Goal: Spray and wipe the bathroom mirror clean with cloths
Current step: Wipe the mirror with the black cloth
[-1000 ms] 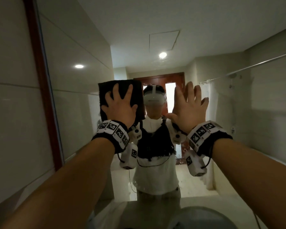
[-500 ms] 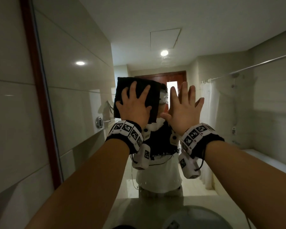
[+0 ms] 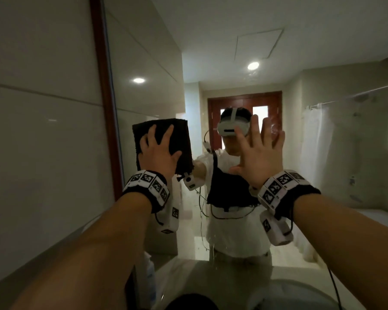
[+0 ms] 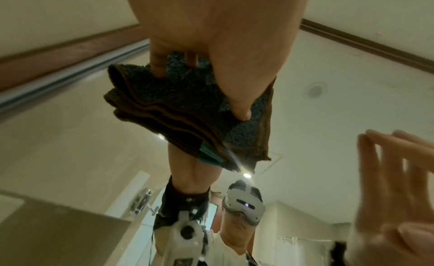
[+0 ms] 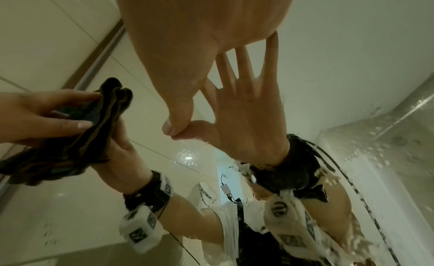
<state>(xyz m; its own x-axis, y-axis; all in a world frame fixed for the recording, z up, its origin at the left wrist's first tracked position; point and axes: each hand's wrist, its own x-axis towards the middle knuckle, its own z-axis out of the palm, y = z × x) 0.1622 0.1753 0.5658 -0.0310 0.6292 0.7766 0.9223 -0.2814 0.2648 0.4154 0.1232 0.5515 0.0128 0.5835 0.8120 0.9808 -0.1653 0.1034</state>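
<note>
The bathroom mirror (image 3: pixel 233 63) fills the wall ahead and reflects me. A folded dark brown cloth (image 3: pixel 177 135) lies flat against the glass under my left hand (image 3: pixel 158 153), near the mirror's left edge. The left wrist view shows that hand's fingers (image 4: pixel 237 110) spread straight over the cloth (image 4: pixel 178 106), pressing it on. My right hand (image 3: pixel 260 151) rests bare on the glass to the right, fingers straight and spread. In the right wrist view, the right hand (image 5: pixel 187 47) meets its own reflection at the thumb tip. Beside it are the cloth (image 5: pixel 105 106) and the left hand (image 5: pixel 42 114).
A brown mirror frame (image 3: pixel 101 86) and a tiled wall (image 3: pixel 43 130) run down the left. Water drops and streaks cover the right of the glass (image 5: pixel 375 140). Below are a pale counter (image 3: pixel 289 274) and a basin rim (image 3: pixel 311 291). A pale translucent object (image 3: pixel 148 271) stands at the counter's left.
My left hand slid the cloth right across the glass, then back left toward the frame. The right hand stayed flat on the mirror. My view has shifted.
</note>
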